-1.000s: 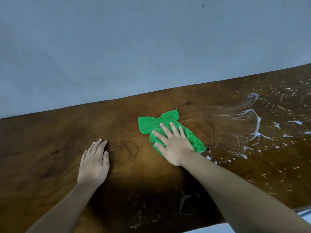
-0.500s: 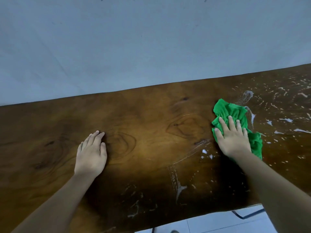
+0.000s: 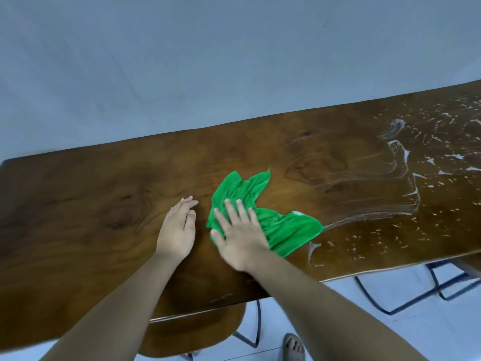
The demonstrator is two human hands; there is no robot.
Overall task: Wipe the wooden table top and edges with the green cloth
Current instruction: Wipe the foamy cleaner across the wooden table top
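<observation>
The dark wooden table top (image 3: 78, 225) fills the middle of the head view, its far edge against a pale wall. A crumpled green cloth (image 3: 283, 227) lies near the table's centre. My right hand (image 3: 239, 238) presses flat on the cloth's left part, fingers spread. My left hand (image 3: 179, 227) rests flat on the bare wood just left of the cloth, holding nothing. White soapy streaks and droplets (image 3: 406, 183) cover the right part of the table, with curved wipe marks running from them toward the cloth.
A wooden chair seat (image 3: 197, 332) with dark metal legs sits under the near edge. Another dark metal chair frame (image 3: 406, 295) stands at the right on the pale floor. A foot in a sandal (image 3: 292, 346) shows at the bottom.
My right hand has swept the cloth from the right side back to the left, close to my left hand. The view has tilted down, showing the near edge and chairs.
</observation>
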